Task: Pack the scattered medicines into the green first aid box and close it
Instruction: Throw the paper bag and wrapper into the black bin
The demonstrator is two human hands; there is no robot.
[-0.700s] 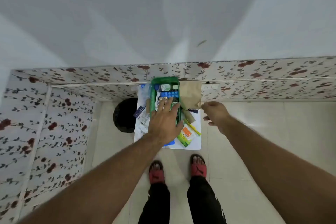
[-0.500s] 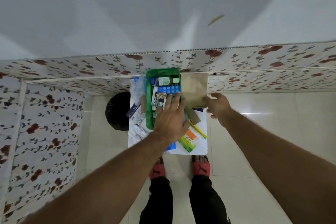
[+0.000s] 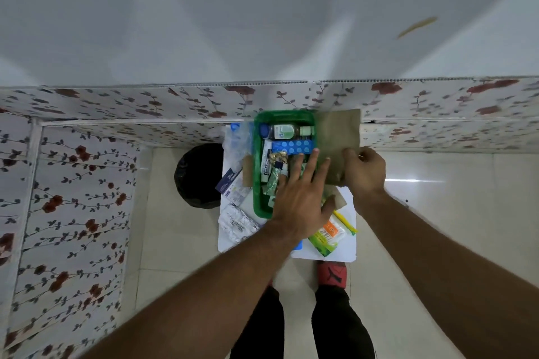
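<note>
The green first aid box (image 3: 257, 195) stands open on a small white table (image 3: 344, 251). Inside lie a clear bottle (image 3: 284, 132), a blue blister strip (image 3: 294, 146), a white tube (image 3: 266, 165) and other packs. My left hand (image 3: 300, 198) lies flat over the box's near right part, fingers spread on the contents. My right hand (image 3: 363, 173) pinches the near edge of a brown paper bag (image 3: 338, 137) lying right of the box. A green-orange cotton bud pack (image 3: 328, 234) and silver strips (image 3: 237, 221) lie loose on the table.
A black bin (image 3: 198, 175) stands on the floor left of the table. Floral-papered walls close in behind and to the left. Clear plastic packs (image 3: 237, 137) and a dark blue card (image 3: 229, 182) lie left of the box. My feet in red sandals (image 3: 332, 274) are under the table's near edge.
My right hand has moved left and forward onto the brown bag and closed on its edge. My left hand stays on the box, shifted slightly forward.
</note>
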